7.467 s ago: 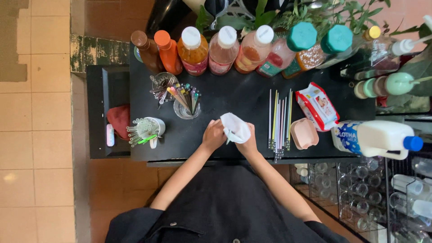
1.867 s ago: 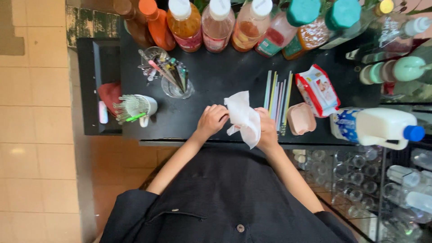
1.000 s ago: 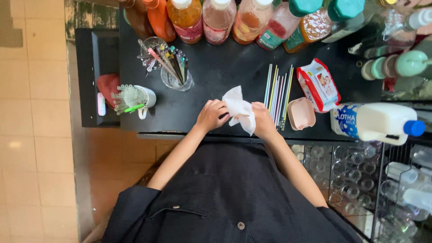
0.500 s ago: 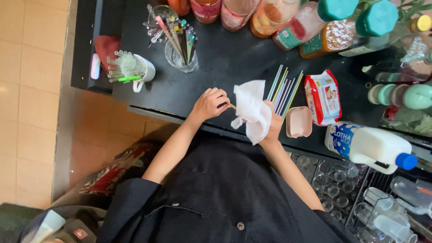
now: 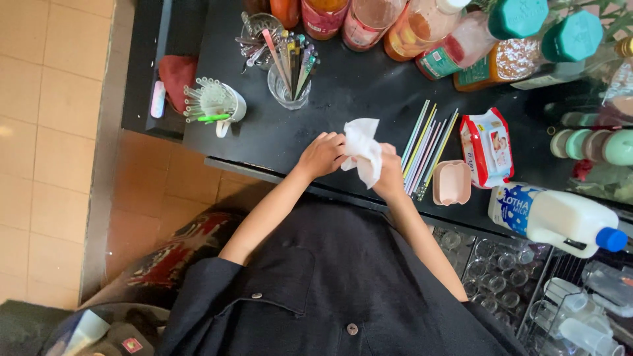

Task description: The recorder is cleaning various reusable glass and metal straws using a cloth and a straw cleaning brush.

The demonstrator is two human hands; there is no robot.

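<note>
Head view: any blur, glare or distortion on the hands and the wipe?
Head view: even, soft light, faint shadows; both hands, left and right, read sharp, the white wipe slightly blown out; mild sheen on the black counter; bottles at the top edge cropped and stretched by the wide lens.

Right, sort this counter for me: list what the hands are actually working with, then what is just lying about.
In hand:
- white wipe, held between left hand and right hand

Lying about:
- row of coloured straws
- wipes packet
- pink soap dish
- milk jug
- glass of stirrers
- syrup bottles
</note>
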